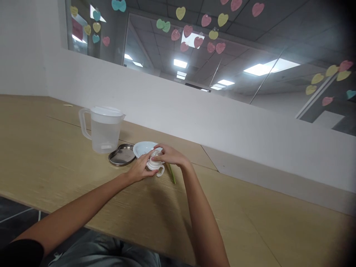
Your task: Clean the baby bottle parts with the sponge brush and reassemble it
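The left hand [140, 168] and right hand [170, 155] are both closed around a white handled bottle cap [154, 163], gripping it between them just above the bench [167, 207]. Its loop handle points toward the near side, and the right fingers [162, 149] curl over its top. Just behind the hands lies a white bowl [143, 147], with a steel tray [121, 155] beside it. Farther left stands a plastic water pitcher [104, 131]. A green stick [171, 173] lies beside the right wrist.
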Demonstrator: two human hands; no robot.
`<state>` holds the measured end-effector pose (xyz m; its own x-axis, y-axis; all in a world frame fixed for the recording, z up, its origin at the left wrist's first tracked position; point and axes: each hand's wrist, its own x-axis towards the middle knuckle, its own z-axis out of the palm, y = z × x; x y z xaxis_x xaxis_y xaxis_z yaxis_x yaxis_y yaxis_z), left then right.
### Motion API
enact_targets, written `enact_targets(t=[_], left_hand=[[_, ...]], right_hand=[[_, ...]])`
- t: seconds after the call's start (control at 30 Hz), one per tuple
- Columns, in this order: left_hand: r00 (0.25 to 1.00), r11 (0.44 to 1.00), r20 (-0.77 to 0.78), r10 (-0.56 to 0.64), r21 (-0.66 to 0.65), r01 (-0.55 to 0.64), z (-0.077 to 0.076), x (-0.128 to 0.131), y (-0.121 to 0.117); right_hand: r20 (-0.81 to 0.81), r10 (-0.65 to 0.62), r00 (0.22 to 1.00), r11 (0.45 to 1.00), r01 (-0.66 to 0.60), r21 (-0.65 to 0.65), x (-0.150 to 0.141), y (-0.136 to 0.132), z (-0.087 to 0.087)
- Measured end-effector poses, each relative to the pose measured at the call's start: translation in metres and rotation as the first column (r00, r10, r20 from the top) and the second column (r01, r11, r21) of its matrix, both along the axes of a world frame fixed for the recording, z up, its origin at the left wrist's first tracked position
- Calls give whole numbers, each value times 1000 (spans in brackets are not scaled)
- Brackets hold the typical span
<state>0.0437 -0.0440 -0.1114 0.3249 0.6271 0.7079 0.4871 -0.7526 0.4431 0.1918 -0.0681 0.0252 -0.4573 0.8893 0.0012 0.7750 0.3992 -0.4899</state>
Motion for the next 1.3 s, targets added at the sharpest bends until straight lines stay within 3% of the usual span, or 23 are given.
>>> enact_targets(t=[0.2,0.33,0.47,0.53,0.6,0.73,0.97,1.3], left_hand=[[998,998,-26,53,26,-53,-3,0,3],[995,996,-53,89,-1,-89,-2,-1,2],[996,996,-53,78,-29,-79,3,-1,-2],[996,997,-54,75,-33,-77,4,-1,-3],[995,997,-58,76,-31,-78,4,-1,-3],[995,997,-65,73,-13,-74,2,-1,-2],[997,999,-59,48,27,-47,2,-1,-2],[997,998,-60,47,38,-44,4,-1,-4]], right_hand=[[-46,-28,999,999,30,33,-2,-2,1],[-252,-10,968,991,43,124,2,-11,13],[-378,-171,910,923,282,262,8,-14,21],[-362,-270,892,863,390,319,13,-7,18],[-288,-336,897,848,421,322,17,5,10],[-87,-330,940,918,341,203,22,29,-13],[-39,-160,986,984,162,77,14,52,-44],[-8,-29,1000,990,30,135,11,60,-65]])
